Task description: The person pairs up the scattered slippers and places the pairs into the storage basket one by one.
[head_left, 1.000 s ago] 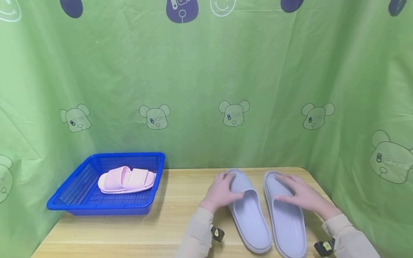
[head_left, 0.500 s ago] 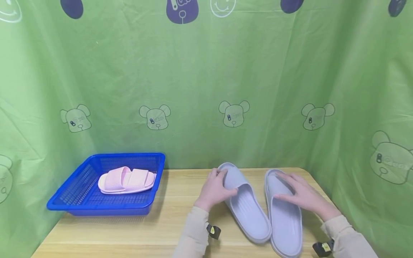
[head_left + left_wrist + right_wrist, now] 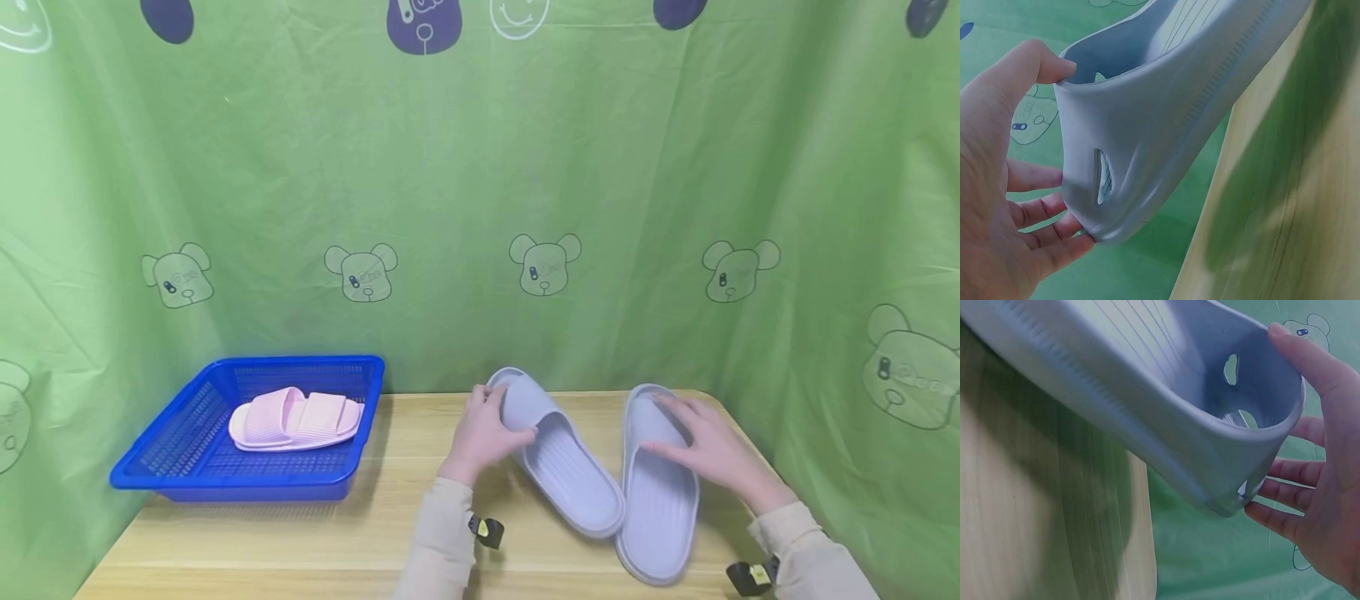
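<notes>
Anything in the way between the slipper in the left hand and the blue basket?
Nothing loose shows on the stretch of table between that grey slipper and the blue basket. The left hand, gripping the slipper's toe end, is on that side, then comes the basket's rim. Inside lie pink slippers.

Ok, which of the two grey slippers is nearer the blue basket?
The grey slipper held by the left hand: its toe end slants toward the blue basket. The other slipper, held by the right hand, is farther away.

Left grip (image 3: 483,429) — on grey slipper (image 3: 572,479)
</notes>
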A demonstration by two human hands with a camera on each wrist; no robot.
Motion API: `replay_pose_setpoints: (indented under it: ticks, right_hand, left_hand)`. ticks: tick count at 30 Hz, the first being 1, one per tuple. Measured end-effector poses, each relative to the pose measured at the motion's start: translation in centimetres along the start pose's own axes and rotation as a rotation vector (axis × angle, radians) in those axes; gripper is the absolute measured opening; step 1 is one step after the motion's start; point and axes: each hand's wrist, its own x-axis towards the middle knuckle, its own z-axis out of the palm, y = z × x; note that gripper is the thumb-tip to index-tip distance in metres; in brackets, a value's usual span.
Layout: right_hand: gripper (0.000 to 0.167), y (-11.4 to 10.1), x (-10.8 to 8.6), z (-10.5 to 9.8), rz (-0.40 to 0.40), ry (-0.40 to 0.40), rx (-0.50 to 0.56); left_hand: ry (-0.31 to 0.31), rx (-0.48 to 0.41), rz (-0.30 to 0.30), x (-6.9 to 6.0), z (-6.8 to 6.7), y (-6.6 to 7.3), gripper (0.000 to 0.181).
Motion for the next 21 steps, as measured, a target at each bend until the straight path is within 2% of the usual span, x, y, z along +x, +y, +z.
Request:
replay_pose_setpoints:
  ticks: [8,15,21]
  right_hand:
    - [0.088,0.2,0.0,-0.1,0.079,0.028,-0.021]
    - [0.091,-0.3,0.1,-0.1,0.162,0.032,-0.022]
    - [0.093,-0.8,0.3,-0.2,0.195,0.068,-0.021]
  left_hand:
    - [0.052,-0.038,-0.028,0.3,-0.5,-0.7,0.092]
    - [0.132,-0.027,-0.052,0.3,-1.2,-1.0,0.090]
    - [0.171,-0.022,-0.073,0.4,-1.6,-1.3,0.088]
